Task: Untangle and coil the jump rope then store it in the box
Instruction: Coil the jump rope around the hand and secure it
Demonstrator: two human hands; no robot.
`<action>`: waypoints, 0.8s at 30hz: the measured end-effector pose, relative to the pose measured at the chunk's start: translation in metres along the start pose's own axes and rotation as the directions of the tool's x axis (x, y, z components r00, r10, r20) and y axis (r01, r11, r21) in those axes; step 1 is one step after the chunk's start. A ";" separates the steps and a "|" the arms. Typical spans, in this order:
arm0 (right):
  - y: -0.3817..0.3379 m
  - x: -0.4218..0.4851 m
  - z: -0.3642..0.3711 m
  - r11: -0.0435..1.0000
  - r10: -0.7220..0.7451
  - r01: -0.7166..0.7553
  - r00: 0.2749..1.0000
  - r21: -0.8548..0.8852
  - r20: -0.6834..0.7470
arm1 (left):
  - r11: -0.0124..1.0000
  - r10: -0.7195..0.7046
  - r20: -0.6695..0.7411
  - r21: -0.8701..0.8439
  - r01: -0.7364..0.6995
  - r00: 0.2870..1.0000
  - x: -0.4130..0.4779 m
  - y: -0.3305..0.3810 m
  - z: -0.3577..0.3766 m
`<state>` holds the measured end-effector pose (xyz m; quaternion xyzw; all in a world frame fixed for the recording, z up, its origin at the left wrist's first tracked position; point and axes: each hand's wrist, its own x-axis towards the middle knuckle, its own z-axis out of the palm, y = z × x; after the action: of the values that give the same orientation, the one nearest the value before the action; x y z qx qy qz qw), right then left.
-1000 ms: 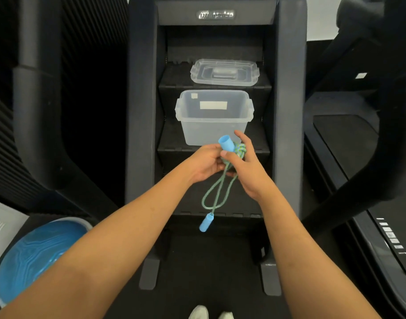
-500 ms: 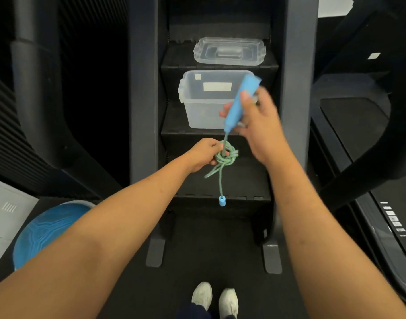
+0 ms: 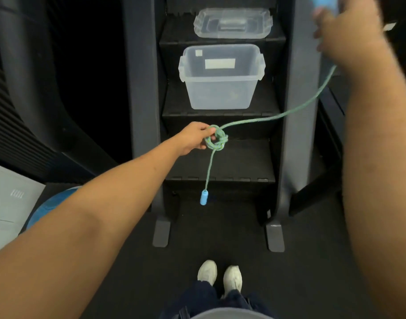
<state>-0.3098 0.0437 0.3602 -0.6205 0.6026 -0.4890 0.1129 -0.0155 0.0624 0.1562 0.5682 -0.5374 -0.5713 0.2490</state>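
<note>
Jump rope point(image 3: 262, 118) knot pinched in left hand point(image 3: 195, 139) | right hand point(image 3: 349, 35) raised, gripping blue handle point(image 3: 323, 2)

We see the box point(image 3: 221, 84) on a middle step of the stair unit point(image 3: 142, 111), its lid point(image 3: 232, 23) on the step behind. In front of the steps, our left hand point(image 3: 194, 140) pinches the rope's knot point(image 3: 217, 140); one handle point(image 3: 203, 197) hangs below, and the rope point(image 3: 289, 111) runs up right to our right hand point(image 3: 349, 35).

The box point(image 3: 221, 74) stands open-topped with room above its rim, though the taut rope point(image 3: 287, 113) crosses just below its front and dark uprights point(image 3: 141, 88) flank it.
</note>
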 end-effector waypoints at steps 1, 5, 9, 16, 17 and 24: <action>0.007 -0.004 0.017 0.996 0.053 -0.045 0.993 -0.081 0.110 | 1.000 -0.009 0.026 -0.026 0.010 1.000 0.000 0.003 0.001; 0.031 -0.059 0.095 0.949 0.275 -0.146 0.815 -0.279 0.511 | 0.988 0.004 0.089 -0.157 0.010 0.996 -0.001 0.015 0.011; 0.038 -0.112 0.118 0.925 0.378 -0.246 0.517 -0.290 0.768 | 0.974 0.016 0.086 -0.227 0.004 0.996 -0.005 0.023 0.018; 0.056 -0.136 0.124 0.903 0.385 -0.375 0.487 -0.211 0.784 | 0.960 0.056 0.107 -0.280 -0.024 0.993 -0.011 0.009 0.009; 0.059 -0.138 0.123 0.892 0.389 -0.409 0.472 -0.194 0.791 | 0.955 0.054 0.117 -0.295 -0.017 0.992 -0.012 0.006 0.009; 0.076 -0.150 0.122 0.738 0.374 -0.675 0.385 -0.020 0.844 | 0.908 0.039 0.170 -0.418 0.036 0.985 -0.016 0.004 0.022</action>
<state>-0.2369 0.0988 0.1734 -0.5143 0.5587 -0.1823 0.6246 -0.0334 0.0827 0.1609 0.4488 -0.4220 -0.7208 0.3177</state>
